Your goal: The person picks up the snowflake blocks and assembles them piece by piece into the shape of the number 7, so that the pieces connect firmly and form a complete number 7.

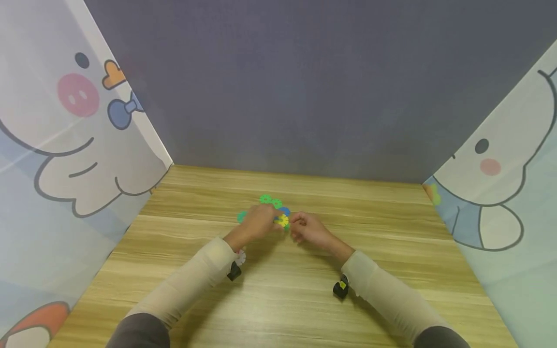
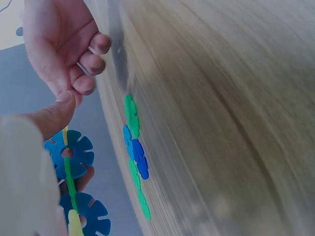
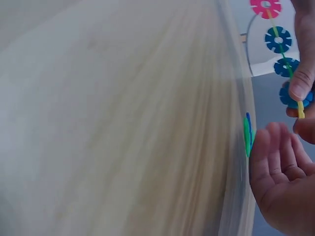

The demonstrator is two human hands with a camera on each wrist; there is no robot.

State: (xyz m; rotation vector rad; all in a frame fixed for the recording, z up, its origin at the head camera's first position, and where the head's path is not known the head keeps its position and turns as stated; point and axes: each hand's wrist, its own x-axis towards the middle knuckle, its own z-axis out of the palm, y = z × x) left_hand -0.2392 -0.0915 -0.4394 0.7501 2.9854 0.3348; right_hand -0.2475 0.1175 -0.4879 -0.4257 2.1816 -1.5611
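My left hand pinches a chain of slotted plastic snowflake discs, held above the table. In the right wrist view its blue discs are joined by thin green pieces, with a pink disc at the far end. A yellow disc sits at the end between my hands. The fingertips of my right hand are right by the yellow disc; whether they pinch it is hidden. Its other fingers are loosely bent, as the left wrist view shows. Below lie loose green discs and a dark blue disc.
The wood-grain table extends to a grey panel behind. Printed cartoon panels stand on both sides. More green discs lie beyond my left hand. A teal disc shows beside it, and a pale disc near its wrist.
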